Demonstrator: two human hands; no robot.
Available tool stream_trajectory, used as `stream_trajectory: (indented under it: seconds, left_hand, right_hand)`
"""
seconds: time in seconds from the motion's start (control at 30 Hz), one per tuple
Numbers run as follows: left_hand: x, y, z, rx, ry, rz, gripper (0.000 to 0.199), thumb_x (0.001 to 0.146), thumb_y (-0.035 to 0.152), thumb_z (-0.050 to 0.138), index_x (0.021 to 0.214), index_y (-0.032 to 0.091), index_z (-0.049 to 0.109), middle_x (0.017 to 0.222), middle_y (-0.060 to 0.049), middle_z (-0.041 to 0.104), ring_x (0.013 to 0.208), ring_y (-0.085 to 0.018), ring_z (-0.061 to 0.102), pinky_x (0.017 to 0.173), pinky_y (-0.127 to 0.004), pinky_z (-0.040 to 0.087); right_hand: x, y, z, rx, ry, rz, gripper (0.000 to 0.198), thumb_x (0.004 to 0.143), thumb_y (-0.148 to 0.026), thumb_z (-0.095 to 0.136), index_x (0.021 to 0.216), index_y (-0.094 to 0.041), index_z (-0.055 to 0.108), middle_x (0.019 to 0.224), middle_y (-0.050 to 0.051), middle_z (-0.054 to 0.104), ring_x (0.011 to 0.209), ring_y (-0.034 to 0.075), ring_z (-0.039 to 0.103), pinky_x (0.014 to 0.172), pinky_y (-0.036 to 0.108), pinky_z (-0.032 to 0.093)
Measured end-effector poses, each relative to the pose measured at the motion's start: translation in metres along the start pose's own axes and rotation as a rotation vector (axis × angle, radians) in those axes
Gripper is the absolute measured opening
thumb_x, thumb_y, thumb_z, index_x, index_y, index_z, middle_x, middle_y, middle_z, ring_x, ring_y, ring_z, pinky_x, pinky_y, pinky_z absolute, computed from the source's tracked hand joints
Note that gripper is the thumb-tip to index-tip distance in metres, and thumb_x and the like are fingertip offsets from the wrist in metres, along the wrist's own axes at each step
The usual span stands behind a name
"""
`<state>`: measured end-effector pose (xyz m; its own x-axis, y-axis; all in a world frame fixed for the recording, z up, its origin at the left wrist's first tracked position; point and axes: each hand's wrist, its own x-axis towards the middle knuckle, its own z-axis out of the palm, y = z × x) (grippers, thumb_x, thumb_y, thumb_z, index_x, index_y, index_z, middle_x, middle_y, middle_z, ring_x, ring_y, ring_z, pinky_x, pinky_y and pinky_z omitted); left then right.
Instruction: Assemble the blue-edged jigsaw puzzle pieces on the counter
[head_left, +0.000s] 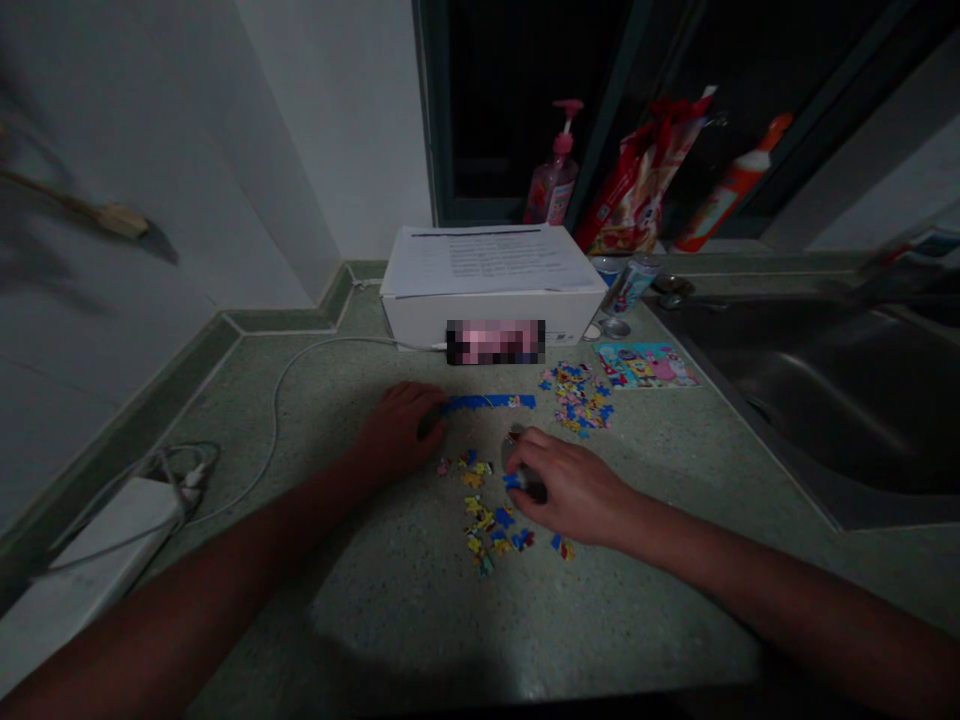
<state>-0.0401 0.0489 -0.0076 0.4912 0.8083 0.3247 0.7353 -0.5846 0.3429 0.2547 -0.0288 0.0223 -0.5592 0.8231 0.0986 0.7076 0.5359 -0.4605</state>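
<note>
A joined strip of blue jigsaw puzzle pieces [487,402] lies across the counter. At its left end is my left hand [401,425], fingers curled and thumb below, closed on that end; the fingertips are partly hidden. My right hand [570,485] is lower and to the right, thumb and fingers bent around a small blue puzzle piece [512,481]. Loose yellow and blue puzzle pieces [480,510] are spread just left of and below the right hand. Beyond it sits a denser heap of puzzle pieces [581,398].
A white box [487,308] topped with printed paper stands behind, a phone [495,342] leaning on it with a cable [277,385]. Right are a colourful picture card [649,365], a can [634,285] and the sink [847,390]. A white power strip [112,540] lies left.
</note>
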Motion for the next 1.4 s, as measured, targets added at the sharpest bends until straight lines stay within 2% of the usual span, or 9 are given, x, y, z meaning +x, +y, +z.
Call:
stream_trajectory:
  seconds: [0.43, 0.63, 0.83, 1.17, 1.4]
  left_hand:
    - [0.000, 0.001, -0.001, -0.006, -0.010, -0.005, 0.030, 0.099, 0.025, 0.066, 0.127, 0.021, 0.075, 0.130, -0.013, 0.078, 0.125, -0.033, 0.070, 0.115, -0.058, 0.055]
    - [0.000, 0.000, -0.001, -0.007, -0.007, 0.003, 0.030, 0.099, 0.023, 0.067, 0.128, 0.022, 0.075, 0.130, -0.012, 0.078, 0.126, -0.032, 0.070, 0.116, -0.056, 0.055]
    - [0.000, -0.001, 0.000, -0.008, -0.007, -0.005, 0.030, 0.099, 0.025, 0.068, 0.128, 0.022, 0.075, 0.131, -0.012, 0.078, 0.127, -0.032, 0.069, 0.117, -0.057, 0.054]
    - [0.001, 0.001, -0.002, 0.003, -0.028, -0.014, 0.030, 0.099, 0.024, 0.067, 0.128, 0.024, 0.074, 0.133, -0.010, 0.077, 0.128, -0.031, 0.069, 0.117, -0.058, 0.055]
    - [0.001, 0.000, -0.001, 0.001, -0.026, -0.012, 0.029, 0.099, 0.025, 0.065, 0.128, 0.024, 0.073, 0.132, -0.010, 0.078, 0.126, -0.031, 0.069, 0.117, -0.058, 0.055]
  right_hand:
    - [-0.001, 0.000, -0.002, 0.014, -0.025, 0.023, 0.019, 0.085, -0.014, 0.076, 0.099, -0.024, 0.067, 0.108, 0.006, 0.072, 0.094, 0.023, 0.073, 0.078, 0.035, 0.054]
    - [-0.001, -0.002, -0.010, -0.065, -0.061, 0.046, 0.018, 0.089, -0.017, 0.079, 0.103, -0.022, 0.070, 0.111, 0.007, 0.073, 0.096, 0.023, 0.075, 0.080, 0.035, 0.055]
    - [-0.002, -0.007, -0.017, -0.137, -0.098, -0.001, 0.013, 0.092, -0.017, 0.073, 0.104, -0.022, 0.070, 0.111, 0.007, 0.073, 0.095, 0.023, 0.073, 0.076, 0.034, 0.052]
    - [-0.003, -0.007, -0.011, -0.237, 0.004, -0.128, 0.006, 0.091, -0.018, 0.065, 0.096, -0.017, 0.070, 0.097, 0.007, 0.070, 0.081, 0.020, 0.066, 0.071, 0.034, 0.047]
    - [0.002, 0.003, -0.005, -0.138, 0.063, -0.073, 0.016, 0.098, -0.015, 0.056, 0.090, -0.020, 0.068, 0.091, 0.005, 0.069, 0.080, 0.018, 0.066, 0.070, 0.031, 0.045]
